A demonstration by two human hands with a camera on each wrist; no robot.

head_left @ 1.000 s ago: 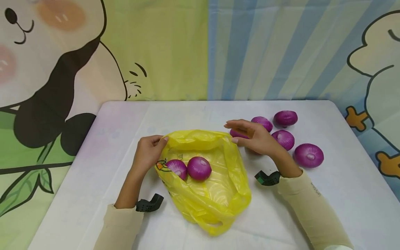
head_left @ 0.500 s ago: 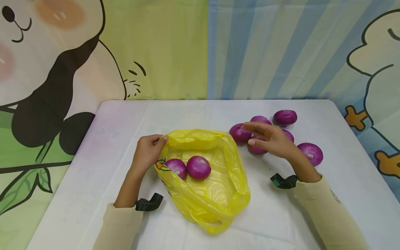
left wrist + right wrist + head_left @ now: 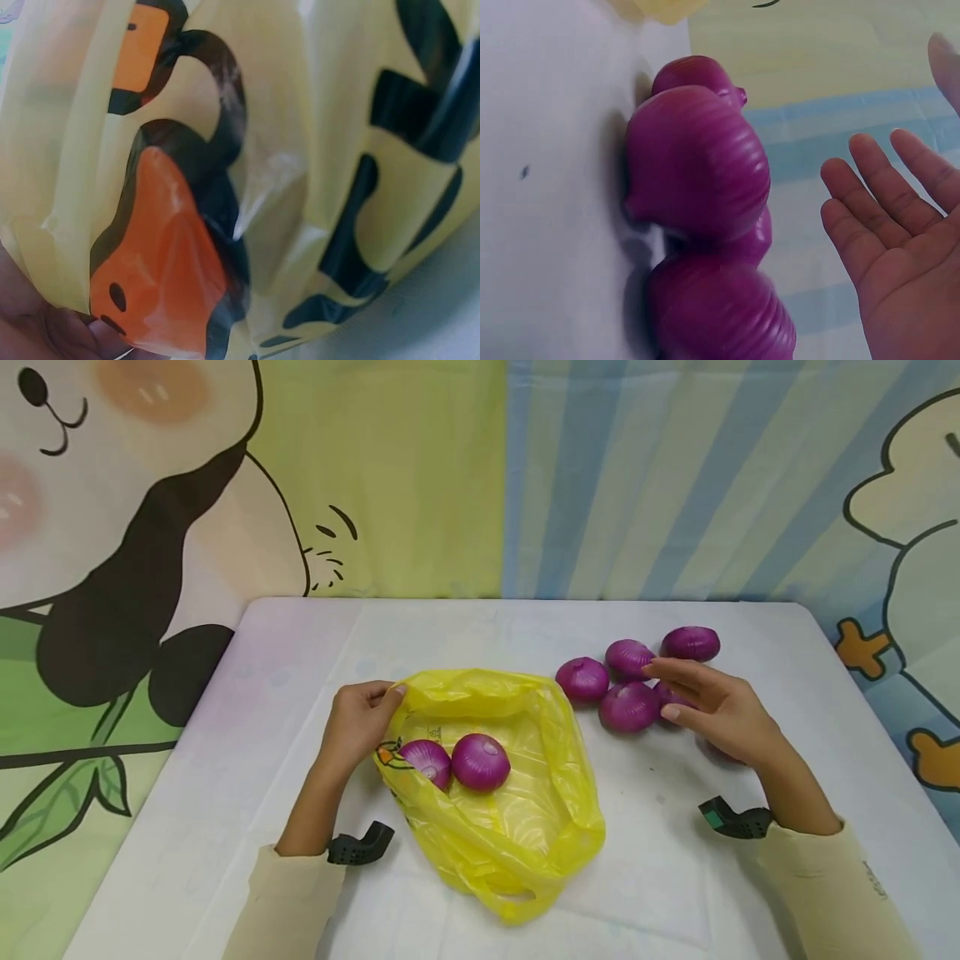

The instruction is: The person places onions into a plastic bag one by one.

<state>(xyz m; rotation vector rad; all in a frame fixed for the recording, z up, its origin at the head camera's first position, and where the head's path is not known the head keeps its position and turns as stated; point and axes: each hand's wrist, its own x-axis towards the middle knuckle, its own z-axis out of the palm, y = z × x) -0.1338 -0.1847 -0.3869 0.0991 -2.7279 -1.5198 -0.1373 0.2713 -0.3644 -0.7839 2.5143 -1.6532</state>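
A yellow plastic bag lies with its mouth spread and two red onions inside, one a whole onion and one partly covered by the bag's edge. My left hand pinches the bag's left rim between thumb and fingers. In the left wrist view the printed bag wall fills most of the picture. Above the onion group at the right hovers my right hand, fingers extended and holding nothing. The right wrist view shows its palm apart from a near onion. Part of the group is hidden behind this hand.
Several red onions sit close together at the right rear, among them a front onion, a left onion and a far onion. They stand on a white-covered table. A cartoon-printed cloth rises behind the table.
My right hand has moved from beside the bag's right rim rightward over the onions, exposing the left ones. My left hand keeps its pinch on the bag, and the onions inside stay put.
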